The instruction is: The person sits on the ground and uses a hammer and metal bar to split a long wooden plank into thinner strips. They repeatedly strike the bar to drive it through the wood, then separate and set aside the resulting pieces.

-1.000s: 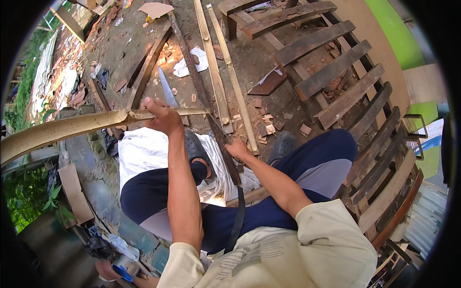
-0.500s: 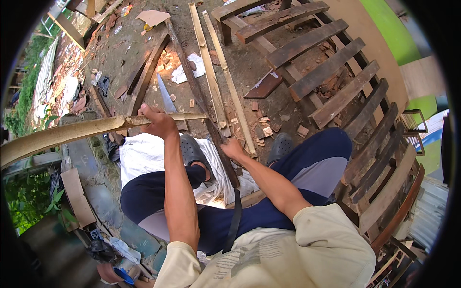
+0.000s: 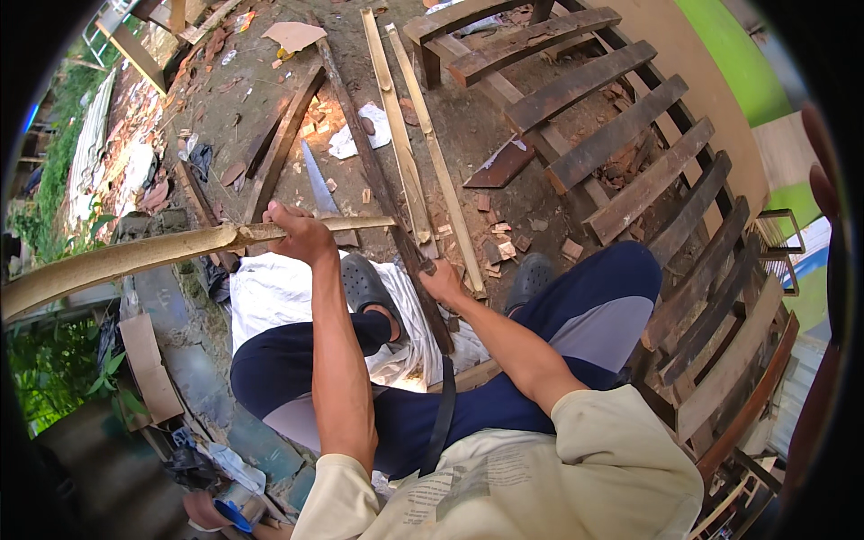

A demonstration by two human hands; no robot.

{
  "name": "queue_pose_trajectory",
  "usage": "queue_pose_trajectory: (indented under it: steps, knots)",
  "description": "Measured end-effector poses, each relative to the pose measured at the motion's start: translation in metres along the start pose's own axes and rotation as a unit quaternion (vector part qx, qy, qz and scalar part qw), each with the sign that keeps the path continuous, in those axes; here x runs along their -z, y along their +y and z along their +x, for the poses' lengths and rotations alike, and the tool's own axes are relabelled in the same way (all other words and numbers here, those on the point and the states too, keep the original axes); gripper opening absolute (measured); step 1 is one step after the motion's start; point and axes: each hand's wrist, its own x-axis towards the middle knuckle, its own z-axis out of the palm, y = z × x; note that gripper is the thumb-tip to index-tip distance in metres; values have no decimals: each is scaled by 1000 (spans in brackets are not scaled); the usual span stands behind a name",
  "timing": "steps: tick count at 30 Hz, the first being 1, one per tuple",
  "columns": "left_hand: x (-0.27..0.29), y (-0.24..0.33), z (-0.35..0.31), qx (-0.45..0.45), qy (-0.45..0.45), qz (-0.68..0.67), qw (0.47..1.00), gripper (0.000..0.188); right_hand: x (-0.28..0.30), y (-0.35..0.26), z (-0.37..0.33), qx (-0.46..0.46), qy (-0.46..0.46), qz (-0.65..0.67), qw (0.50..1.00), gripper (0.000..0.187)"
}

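Note:
My left hand point(image 3: 301, 234) is closed around a pale split bamboo strip point(image 3: 135, 258), which runs out to the left edge. The strip's thin end reaches past my fist and meets a long dark wooden pole point(image 3: 369, 157). That pole slants from the far ground down between my knees, its near end by a black strap point(image 3: 441, 414) over my lap. My right hand point(image 3: 441, 281) is closed at the pole's right side, below the bamboo tip, and seems to grip it; the fingers' undersides are hidden. White cloth point(image 3: 270, 292) lies under the strip, beside my left shoe.
Two more bamboo strips point(image 3: 441, 171) lie ahead, near a handsaw point(image 3: 318, 177) and scattered wood chips point(image 3: 504, 247). A slatted wooden frame point(image 3: 621, 135) fills the right side. Leftward stands a low block wall point(image 3: 180, 310). A dark, finger-like shape point(image 3: 823, 171) shows at the right rim.
The view has shifted slightly, and the dark shape has appeared at the right rim. Both hands keep their grip, with hardly any movement of the bamboo strip against the pole.

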Motion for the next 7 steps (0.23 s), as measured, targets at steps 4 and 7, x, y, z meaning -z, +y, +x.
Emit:
queue_pose_trajectory:
  steps: [4, 7]
  knots:
    - [3, -2, 3, -2, -9, -8, 1000, 41, -3, 56, 0, -163, -43, -105, 980, 49]
    - [6, -6, 4, 1, -5, -11, 1000, 41, 2, 51, 16, -246, -158, -57, 955, 38]
